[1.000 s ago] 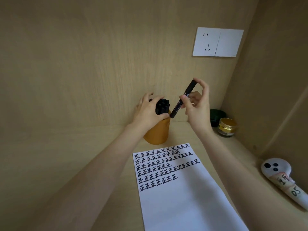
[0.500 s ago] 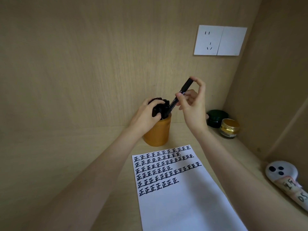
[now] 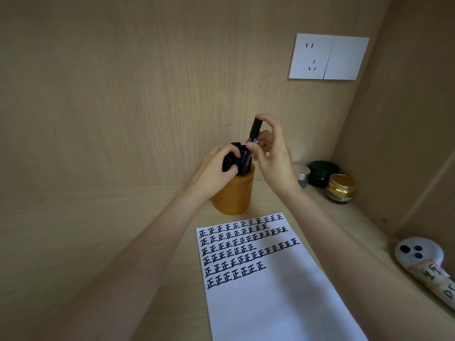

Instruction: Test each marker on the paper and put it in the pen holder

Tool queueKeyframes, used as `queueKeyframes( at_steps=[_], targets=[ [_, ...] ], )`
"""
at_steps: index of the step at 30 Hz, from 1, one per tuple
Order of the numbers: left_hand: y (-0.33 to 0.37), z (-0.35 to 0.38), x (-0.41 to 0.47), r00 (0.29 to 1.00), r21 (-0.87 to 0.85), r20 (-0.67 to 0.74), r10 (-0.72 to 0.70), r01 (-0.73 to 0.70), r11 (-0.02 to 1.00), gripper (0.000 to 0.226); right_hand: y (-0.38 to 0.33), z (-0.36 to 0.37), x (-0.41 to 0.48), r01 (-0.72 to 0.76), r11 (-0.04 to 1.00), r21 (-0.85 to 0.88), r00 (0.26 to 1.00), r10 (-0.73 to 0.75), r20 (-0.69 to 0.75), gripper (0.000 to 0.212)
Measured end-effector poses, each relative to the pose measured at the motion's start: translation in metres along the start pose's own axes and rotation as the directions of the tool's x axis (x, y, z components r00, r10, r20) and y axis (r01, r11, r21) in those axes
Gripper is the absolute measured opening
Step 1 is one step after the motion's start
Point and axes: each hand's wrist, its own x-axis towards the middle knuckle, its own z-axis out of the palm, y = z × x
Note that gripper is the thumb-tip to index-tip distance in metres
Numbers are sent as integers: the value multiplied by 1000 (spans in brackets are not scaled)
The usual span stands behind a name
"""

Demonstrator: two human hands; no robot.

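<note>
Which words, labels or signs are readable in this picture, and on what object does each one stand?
"正", handwritten repeatedly in rows on the paper.
Small print on the marker: too small to read.
Handwriting on the white object at right: blurred, partly cut off, unreadable.

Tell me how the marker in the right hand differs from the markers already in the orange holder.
The held marker stands taller, its lower end at the mouth of the holder; the stored markers sit deep, only tops showing. The right hand pinches the held marker; the left hand grips the stored markers. All are black.
</note>
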Motion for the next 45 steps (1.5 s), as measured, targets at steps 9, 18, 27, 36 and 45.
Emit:
queueKeyframes(
  at_steps=[9, 18, 27, 36, 45],
  targets=[
    [1, 4, 3, 999, 29, 4, -33, 33, 999, 17, -3, -5, 1, 29, 998, 56, 993, -22, -118, 49],
    [9, 16, 6, 986, 8, -83, -147, 148, 989, 40, -1, -19, 6, -13, 959, 283, 967, 84, -239, 50],
    [11, 30, 16, 957, 125, -199, -210, 238, 963, 70, 4, -24, 0, -27, 954, 298, 957, 111, -268, 50],
    [5, 30, 17, 973, 207, -112, -203, 222, 953, 62, 6, -15, -2, -29, 977, 210, 982, 66, -174, 48],
    [10, 25, 18, 958, 124, -150, -242, 262, 957, 43, 13, -8, 4, -39, 996, 81, 994, 47, -100, 46]
  ],
)
